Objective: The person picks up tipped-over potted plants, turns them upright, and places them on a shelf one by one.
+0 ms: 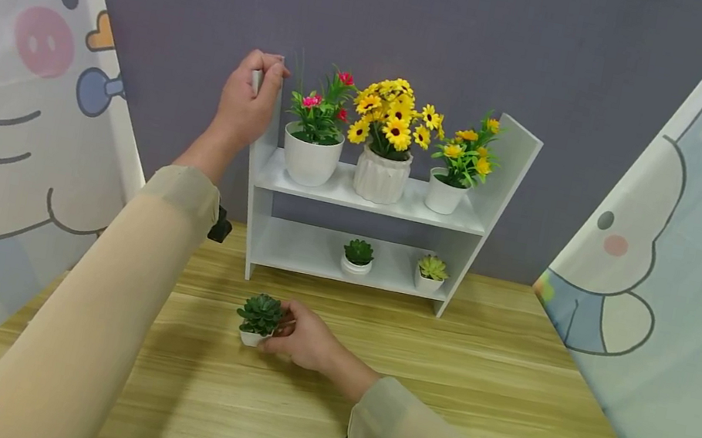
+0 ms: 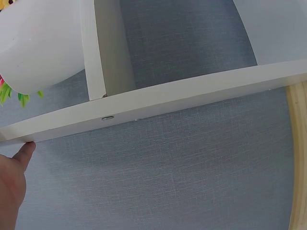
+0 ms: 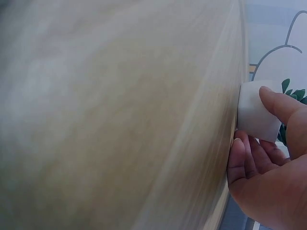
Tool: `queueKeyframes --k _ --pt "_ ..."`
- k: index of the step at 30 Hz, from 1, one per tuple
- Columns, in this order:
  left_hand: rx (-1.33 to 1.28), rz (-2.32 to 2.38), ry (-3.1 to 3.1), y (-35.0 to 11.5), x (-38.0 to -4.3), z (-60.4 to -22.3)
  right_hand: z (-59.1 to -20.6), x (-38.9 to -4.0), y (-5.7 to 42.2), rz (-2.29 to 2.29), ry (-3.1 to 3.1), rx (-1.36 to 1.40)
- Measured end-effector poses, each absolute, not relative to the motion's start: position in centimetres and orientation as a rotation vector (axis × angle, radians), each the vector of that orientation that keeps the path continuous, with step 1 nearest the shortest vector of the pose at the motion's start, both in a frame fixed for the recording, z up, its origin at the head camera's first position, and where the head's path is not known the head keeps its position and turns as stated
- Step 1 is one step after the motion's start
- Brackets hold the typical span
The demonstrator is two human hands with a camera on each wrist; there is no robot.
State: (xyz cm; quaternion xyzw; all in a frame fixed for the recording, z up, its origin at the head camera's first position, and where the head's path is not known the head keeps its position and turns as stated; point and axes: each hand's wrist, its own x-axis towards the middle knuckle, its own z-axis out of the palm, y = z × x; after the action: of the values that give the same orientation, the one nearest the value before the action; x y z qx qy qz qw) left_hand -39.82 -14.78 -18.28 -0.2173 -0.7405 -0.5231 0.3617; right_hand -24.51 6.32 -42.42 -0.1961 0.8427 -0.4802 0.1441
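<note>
My left hand (image 1: 249, 95) grips the top of the left side panel of a white two-tier shelf (image 1: 374, 207), its fingers curled at the edge. In the left wrist view, a finger (image 2: 25, 152) touches that panel (image 2: 158, 100). In front of the shelf, my right hand (image 1: 309, 338) holds a small dark green succulent (image 1: 260, 313) by its white pot, at the table surface. The right wrist view shows the thumb on one side of the white pot (image 3: 256, 110) and the fingers on the other, with part of the leaves hidden.
On the upper tier stand pots of pink flowers (image 1: 311, 157), yellow sunflowers (image 1: 382, 177) and orange-yellow flowers (image 1: 445, 192). Below are a dark green succulent (image 1: 358, 256) and a pale green one (image 1: 431, 271). Cartoon-printed cloths flank the wooden table (image 1: 504, 387); a grey wall (image 1: 584, 135) stands behind.
</note>
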Motion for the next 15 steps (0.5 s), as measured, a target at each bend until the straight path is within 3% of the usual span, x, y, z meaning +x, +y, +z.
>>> queueKeyframes --k 15 --pt "-0.564 -1.325 -1.9 -14.9 -40.16 -18.43 -42.12 -25.34 6.61 -1.341 2.494 -0.554"
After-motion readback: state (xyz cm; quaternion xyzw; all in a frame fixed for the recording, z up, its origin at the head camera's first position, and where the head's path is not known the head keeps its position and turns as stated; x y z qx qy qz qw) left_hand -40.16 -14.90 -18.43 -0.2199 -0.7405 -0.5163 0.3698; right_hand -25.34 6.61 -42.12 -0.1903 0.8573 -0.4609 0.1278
